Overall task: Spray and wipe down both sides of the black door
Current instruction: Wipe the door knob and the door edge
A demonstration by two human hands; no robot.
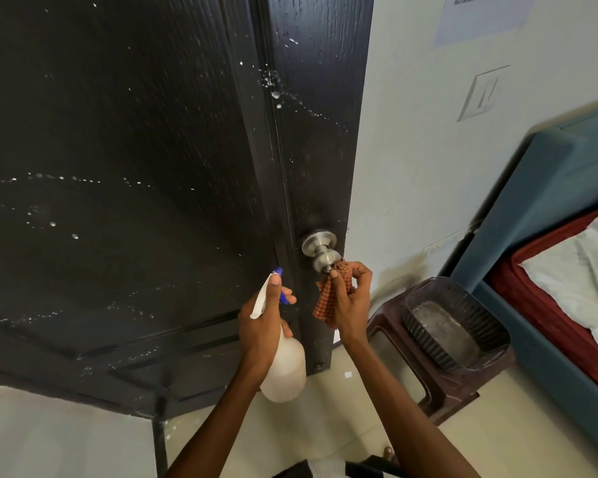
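Two hands work low in front of the black door, which fills the left and middle of the head view and carries scattered white droplets across its panels and along its right edge. The left hand curls around the neck of a whitish spray bottle, its forefinger laid along the white spray head, with the blue nozzle pointing up toward the door. The bottle's body hangs below the hand, just in front of the door's lower edge. The right hand pinches a red checked cloth between thumb and fingers; the bunched top of the cloth touches the side of the silver door knob, and the rest of it hangs down past the palm. The knob sits near the door's right edge, just above both hands.

To the right of the door stands a pale wall with a switch plate and a sheet of paper stuck near the top. Beside the door's lower corner is a dark brown plastic stool with a dark ribbed basket resting on it. Farther right lies a bed with a blue frame, a red cover and a white sheet. The floor is pale tile.
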